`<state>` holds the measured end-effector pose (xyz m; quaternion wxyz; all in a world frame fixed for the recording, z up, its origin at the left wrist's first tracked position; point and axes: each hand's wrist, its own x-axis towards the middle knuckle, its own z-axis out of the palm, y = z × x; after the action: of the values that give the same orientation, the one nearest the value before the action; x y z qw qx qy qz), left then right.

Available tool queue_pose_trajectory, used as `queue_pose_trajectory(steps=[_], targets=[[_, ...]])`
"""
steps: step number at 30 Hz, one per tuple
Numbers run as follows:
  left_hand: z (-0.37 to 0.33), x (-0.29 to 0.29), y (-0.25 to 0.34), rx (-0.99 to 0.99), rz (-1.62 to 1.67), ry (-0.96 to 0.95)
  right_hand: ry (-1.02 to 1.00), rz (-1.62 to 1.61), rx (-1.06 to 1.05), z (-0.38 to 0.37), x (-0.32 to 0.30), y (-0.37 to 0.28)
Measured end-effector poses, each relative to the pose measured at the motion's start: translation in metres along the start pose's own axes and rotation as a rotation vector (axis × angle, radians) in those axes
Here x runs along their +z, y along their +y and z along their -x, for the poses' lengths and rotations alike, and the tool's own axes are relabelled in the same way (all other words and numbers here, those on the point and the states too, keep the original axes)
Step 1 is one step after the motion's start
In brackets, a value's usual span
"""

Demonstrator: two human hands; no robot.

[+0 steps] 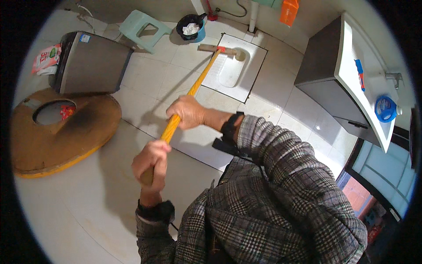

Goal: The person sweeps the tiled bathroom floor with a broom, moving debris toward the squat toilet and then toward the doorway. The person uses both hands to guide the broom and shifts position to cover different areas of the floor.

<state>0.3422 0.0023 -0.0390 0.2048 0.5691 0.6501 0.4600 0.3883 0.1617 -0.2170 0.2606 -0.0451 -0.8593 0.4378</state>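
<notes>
The left hand [151, 163] grips a T-shaped floor tool [200, 79] near its butt end, the right hand [188, 112] clasps the yellow shaft [170, 129] farther up, and the crossbar head [208, 48] extends over the squat toilet [229, 77].

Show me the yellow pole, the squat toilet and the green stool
Yellow pole [203, 73], head view: upper shaft.
Squat toilet [230, 73], head view: basin floor.
Green stool [133, 24], head view: seat.
</notes>
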Motion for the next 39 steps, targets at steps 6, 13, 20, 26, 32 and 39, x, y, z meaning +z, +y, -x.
queue_pose_trajectory(steps=[6, 13, 20, 26, 32, 39], targets=[[0.038, -0.035, 0.022, -0.017, 0.02, -0.053, 0.023, -0.129, -0.043, 0.014, 0.033, -0.045], [0.029, -0.014, -0.017, -0.049, 0.07, 0.031, -0.137, 0.117, 0.08, -0.006, 0.023, -0.008], [0.045, -0.052, 0.042, 0.093, 0.092, -0.038, -0.053, -0.177, -0.013, 0.009, 0.04, -0.07], [0.031, -0.032, 0.0, -0.103, 0.047, 0.092, -0.116, 0.025, 0.026, -0.017, 0.031, -0.027], [0.053, -0.054, 0.036, 0.043, 0.005, 0.002, -0.092, -0.12, -0.028, 0.008, 0.038, -0.077], [0.066, -0.054, 0.033, -0.089, 0.01, 0.059, 0.008, -0.088, -0.048, 0.011, 0.045, -0.078]])
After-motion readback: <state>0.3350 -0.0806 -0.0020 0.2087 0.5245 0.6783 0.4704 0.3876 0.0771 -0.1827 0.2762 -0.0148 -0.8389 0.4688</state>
